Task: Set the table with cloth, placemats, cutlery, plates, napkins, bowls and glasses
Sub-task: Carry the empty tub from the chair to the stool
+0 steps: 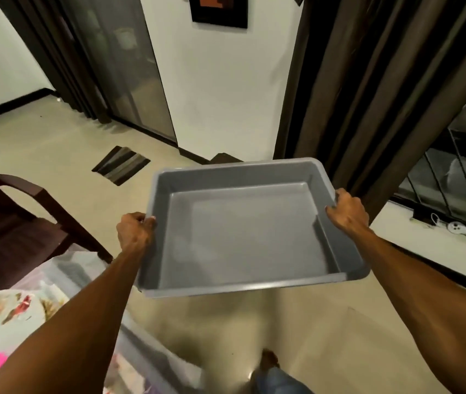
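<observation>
head | grey tray (243, 288) level, held | left hand (133, 234) | right hand (348, 211)

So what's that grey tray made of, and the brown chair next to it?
The grey tray looks like moulded plastic: one even grey colour, rounded corners, a rolled rim and a dull sheen. Both hands, left hand and right hand, hold it by the rim. The brown chair looks like dark varnished wood, though it could be plastic; the view is too blurry to tell.
</observation>
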